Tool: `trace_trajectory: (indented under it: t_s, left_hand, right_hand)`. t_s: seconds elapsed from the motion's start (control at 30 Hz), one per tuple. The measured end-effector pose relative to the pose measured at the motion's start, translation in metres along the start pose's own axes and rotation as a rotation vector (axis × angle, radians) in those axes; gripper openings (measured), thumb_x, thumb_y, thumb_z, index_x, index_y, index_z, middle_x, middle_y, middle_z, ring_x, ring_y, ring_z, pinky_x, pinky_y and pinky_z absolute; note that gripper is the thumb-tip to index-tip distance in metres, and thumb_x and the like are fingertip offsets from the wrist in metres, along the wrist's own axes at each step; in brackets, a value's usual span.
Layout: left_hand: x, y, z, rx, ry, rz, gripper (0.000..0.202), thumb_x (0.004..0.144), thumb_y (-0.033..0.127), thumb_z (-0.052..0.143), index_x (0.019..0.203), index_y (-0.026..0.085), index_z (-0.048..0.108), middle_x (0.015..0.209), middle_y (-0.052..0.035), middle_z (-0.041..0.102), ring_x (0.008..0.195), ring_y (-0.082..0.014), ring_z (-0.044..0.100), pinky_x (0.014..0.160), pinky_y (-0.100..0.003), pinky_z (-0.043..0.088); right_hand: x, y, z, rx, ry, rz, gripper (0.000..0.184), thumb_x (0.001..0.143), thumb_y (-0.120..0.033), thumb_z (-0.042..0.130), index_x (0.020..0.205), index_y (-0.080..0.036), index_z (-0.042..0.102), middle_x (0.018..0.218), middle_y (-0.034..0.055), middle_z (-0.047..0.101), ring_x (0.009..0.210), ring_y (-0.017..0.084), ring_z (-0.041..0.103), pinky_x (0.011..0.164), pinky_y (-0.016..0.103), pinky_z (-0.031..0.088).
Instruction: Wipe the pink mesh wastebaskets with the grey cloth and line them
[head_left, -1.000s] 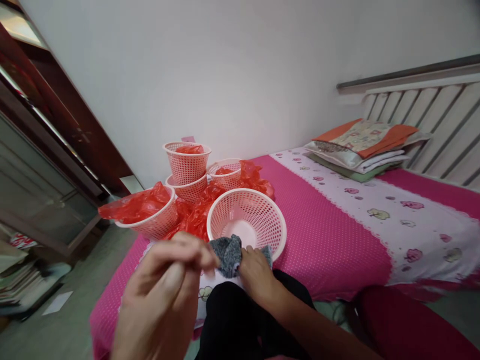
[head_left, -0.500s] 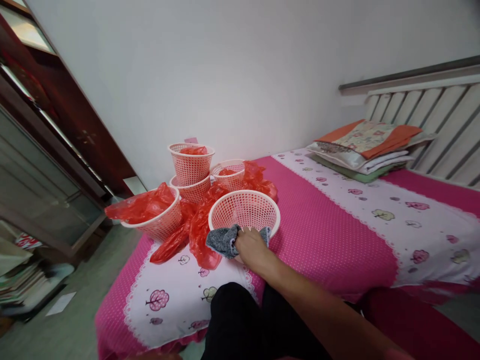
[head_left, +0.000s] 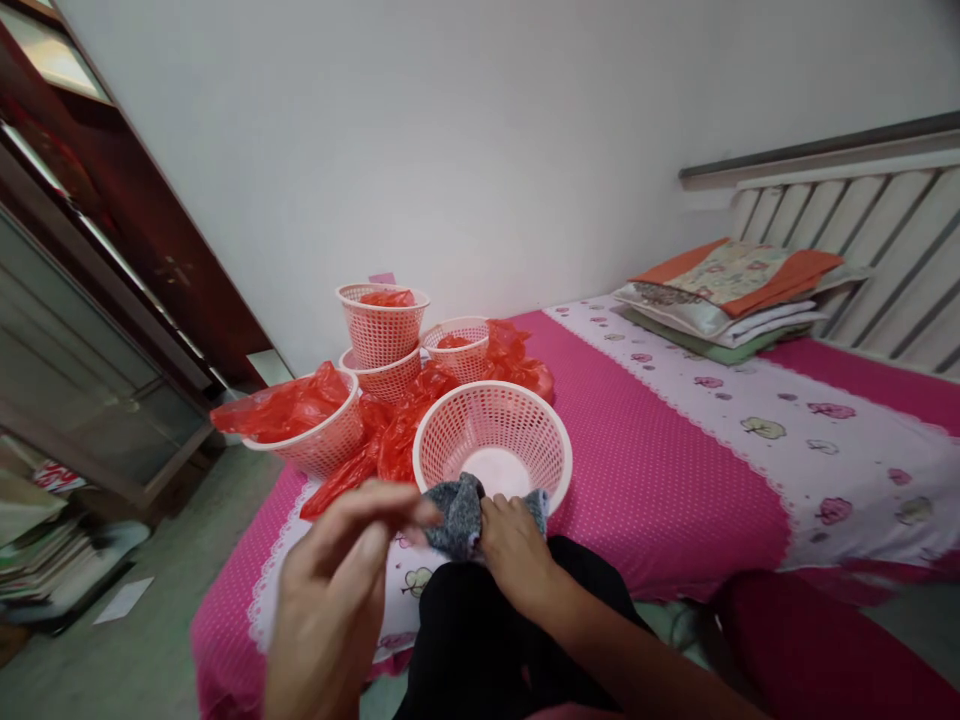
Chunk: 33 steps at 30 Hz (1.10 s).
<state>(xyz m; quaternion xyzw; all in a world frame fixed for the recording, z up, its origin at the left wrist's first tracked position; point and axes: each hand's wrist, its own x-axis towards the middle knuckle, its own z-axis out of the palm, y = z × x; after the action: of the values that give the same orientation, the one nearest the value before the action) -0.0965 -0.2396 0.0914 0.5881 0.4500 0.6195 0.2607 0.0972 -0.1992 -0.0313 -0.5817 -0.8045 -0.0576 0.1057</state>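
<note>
A pink perforated plastic basket (head_left: 491,425) tilts toward me at the bed's front edge, its pale inside bottom showing. On its near rim my right hand (head_left: 517,555) is closed over a grey cloth (head_left: 454,512), whose ends stick out on both sides of the fingers. The part of the rim under the cloth is hidden. My left hand (head_left: 337,585) hovers open to the left of the cloth, thumb and fingers apart and slightly blurred; its fingertips overlap the cloth's left end in view, and I cannot tell whether they touch it.
Red plastic bags (head_left: 405,425) lie behind the basket. More pink baskets stand around them, one stacked on another (head_left: 384,335) and one tilted (head_left: 326,445) with a red bag inside. Folded bedding (head_left: 742,290) lies at the back right, near a radiator (head_left: 862,240).
My left hand has come up from the bottom edge toward the cloth. My right hand has drawn the cloth and basket rim nearer, tipping the basket so that its bottom shows.
</note>
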Motion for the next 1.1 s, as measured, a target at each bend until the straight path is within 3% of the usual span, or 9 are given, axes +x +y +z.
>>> trace_trajectory:
  t_s: [0.17, 0.23, 0.3, 0.47, 0.57, 0.73, 0.83, 1.0, 1.1]
  left_hand:
    - [0.016, -0.104, 0.022, 0.066, 0.008, -0.430, 0.075, 0.074, 0.068, 0.080, 0.130, 0.018, 0.070, 0.135, -0.0184, 0.073, 0.123, -0.0350, 0.069, 0.096, -0.047, 0.059]
    - [0.003, -0.135, 0.027, -0.014, -0.127, -0.598, 0.077, 0.074, 0.070, 0.079, 0.130, 0.018, 0.070, 0.129, -0.0190, 0.076, 0.119, -0.0341, 0.072, 0.096, -0.045, 0.058]
    - [-0.009, -0.151, 0.034, -0.072, -0.229, -0.574, 0.069, 0.078, 0.069, 0.077, 0.123, 0.019, 0.072, 0.119, -0.0146, 0.079, 0.112, -0.0308, 0.074, 0.096, -0.042, 0.057]
    - [0.000, -0.162, 0.054, 0.030, -0.143, -0.432, 0.047, 0.079, 0.060, 0.071, 0.099, 0.017, 0.075, 0.081, -0.0028, 0.074, 0.076, -0.0222, 0.068, 0.074, -0.033, 0.054]
    - [0.019, -0.166, 0.061, 0.050, -0.108, -0.381, 0.040, 0.076, 0.044, 0.070, 0.104, 0.017, 0.075, 0.070, 0.0022, 0.068, 0.066, -0.0193, 0.062, 0.068, -0.031, 0.051]
    - [0.026, -0.171, 0.075, -0.005, -0.061, -0.315, 0.040, 0.070, 0.028, 0.065, 0.108, 0.018, 0.073, 0.087, -0.0029, 0.076, 0.076, -0.0217, 0.068, 0.077, -0.034, 0.056]
    - [0.021, -0.172, 0.085, 0.075, -0.008, -0.301, 0.033, 0.072, 0.027, 0.063, 0.102, 0.019, 0.074, 0.090, -0.0055, 0.077, 0.082, -0.0254, 0.071, 0.085, -0.040, 0.057]
    - [0.014, -0.177, 0.093, 0.201, 0.036, -0.284, 0.021, 0.076, 0.029, 0.064, 0.094, 0.022, 0.074, 0.088, -0.0092, 0.077, 0.087, -0.0320, 0.072, 0.091, -0.047, 0.056]
    - [0.012, -0.182, 0.091, 0.203, 0.012, -0.306, 0.013, 0.077, 0.032, 0.065, 0.081, 0.022, 0.072, 0.079, -0.0120, 0.076, 0.083, -0.0353, 0.072, 0.084, -0.049, 0.056]
  right_hand:
    - [-0.040, -0.014, 0.026, 0.002, 0.091, -0.007, 0.025, 0.096, -0.005, 0.062, 0.113, -0.012, 0.078, 0.112, 0.0146, 0.075, 0.103, 0.029, 0.065, 0.093, 0.042, 0.050]
    - [-0.047, -0.015, 0.032, 0.017, 0.123, -0.012, 0.029, 0.095, -0.002, 0.061, 0.114, -0.014, 0.078, 0.116, 0.0144, 0.075, 0.106, 0.028, 0.065, 0.095, 0.041, 0.050]
    - [-0.050, -0.015, 0.035, 0.036, 0.131, -0.031, 0.030, 0.095, 0.000, 0.059, 0.112, -0.015, 0.078, 0.116, 0.0137, 0.075, 0.105, 0.027, 0.066, 0.094, 0.041, 0.050]
    - [-0.053, -0.002, 0.032, 0.157, 0.116, -0.063, 0.027, 0.096, -0.005, 0.059, 0.113, -0.016, 0.077, 0.115, 0.0124, 0.075, 0.107, 0.028, 0.066, 0.100, 0.042, 0.050]
    - [-0.056, 0.012, 0.025, 0.376, 0.096, -0.070, 0.031, 0.094, -0.013, 0.062, 0.122, -0.017, 0.075, 0.130, 0.0149, 0.072, 0.121, 0.030, 0.063, 0.110, 0.046, 0.048]
    - [-0.043, 0.039, -0.003, 0.865, 0.353, 0.172, 0.045, 0.097, -0.026, 0.057, 0.142, -0.020, 0.065, 0.131, 0.0147, 0.074, 0.122, 0.030, 0.068, 0.107, 0.047, 0.055]
    - [-0.012, 0.050, -0.030, 0.822, 0.502, 0.336, 0.045, 0.099, -0.036, 0.060, 0.139, -0.017, 0.065, 0.126, 0.0172, 0.074, 0.118, 0.033, 0.070, 0.103, 0.049, 0.057]
    - [0.059, 0.030, -0.054, 0.248, 0.275, -0.106, 0.061, 0.092, -0.018, 0.067, 0.152, -0.014, 0.056, 0.168, 0.0209, 0.044, 0.137, 0.035, 0.054, 0.114, 0.052, 0.047]
    - [0.092, 0.011, -0.047, -0.015, 0.134, -0.370, 0.047, 0.101, -0.014, 0.058, 0.147, -0.017, 0.060, 0.163, 0.0154, 0.052, 0.126, 0.030, 0.059, 0.101, 0.045, 0.051]
